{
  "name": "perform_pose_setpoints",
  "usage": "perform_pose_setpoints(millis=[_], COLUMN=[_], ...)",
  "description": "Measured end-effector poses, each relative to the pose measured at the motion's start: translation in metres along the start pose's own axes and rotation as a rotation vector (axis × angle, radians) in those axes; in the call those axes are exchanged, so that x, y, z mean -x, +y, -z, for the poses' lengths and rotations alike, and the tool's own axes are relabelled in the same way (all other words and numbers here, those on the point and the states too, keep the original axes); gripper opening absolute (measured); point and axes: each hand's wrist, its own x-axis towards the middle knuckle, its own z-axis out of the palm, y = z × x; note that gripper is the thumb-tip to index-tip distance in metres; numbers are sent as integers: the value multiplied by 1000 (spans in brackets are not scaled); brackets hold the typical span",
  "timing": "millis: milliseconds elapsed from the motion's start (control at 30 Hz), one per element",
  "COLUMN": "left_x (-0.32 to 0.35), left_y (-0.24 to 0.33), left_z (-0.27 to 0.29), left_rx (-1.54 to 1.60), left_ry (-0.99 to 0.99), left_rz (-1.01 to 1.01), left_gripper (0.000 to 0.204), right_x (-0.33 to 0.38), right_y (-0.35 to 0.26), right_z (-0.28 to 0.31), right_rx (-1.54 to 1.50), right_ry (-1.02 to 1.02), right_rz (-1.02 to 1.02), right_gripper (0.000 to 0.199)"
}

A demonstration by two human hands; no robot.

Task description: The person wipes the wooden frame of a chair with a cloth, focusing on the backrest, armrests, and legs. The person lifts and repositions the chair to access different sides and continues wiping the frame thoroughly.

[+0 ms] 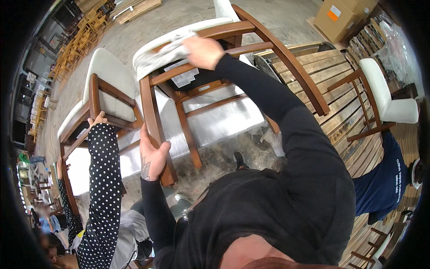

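A brown wooden chair (210, 32) with pale upholstery lies tipped in front of me, its legs pointing toward me and its dark underside with a white label showing. My left hand (153, 157) is closed round one of its legs (149, 104), near the lower end. In my right hand (202, 51) is a white cloth (166, 53), pressed on the wooden rail beside the pale seat edge. The cloth and fingers are slightly blurred, and the fingertips are partly hidden by the cloth.
Close at left, a co-worker's hand (97, 118) in a dotted sleeve holds another pale chair (107, 74). The work surface wears shiny wrapping (224, 119). Wooden slat pallets (331, 85) stand at right, with a chair (374, 85) and a person in navy (380, 179). A cardboard box (340, 18) sits behind.
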Motion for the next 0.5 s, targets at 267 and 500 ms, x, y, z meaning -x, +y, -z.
perform_pose_setpoints(millis=[267,500], left_x=[-30,-18], left_y=[-4,2], left_z=[-1,-5], left_rx=[7,74], left_ry=[-64,-13], left_rz=[-29,14], left_gripper=[88,86], right_x=[79,62], right_y=[37,-78], right_z=[32,-108], right_rx=[399,-841], right_ry=[528,301], right_rz=[-236,-17], right_gripper=[36,34])
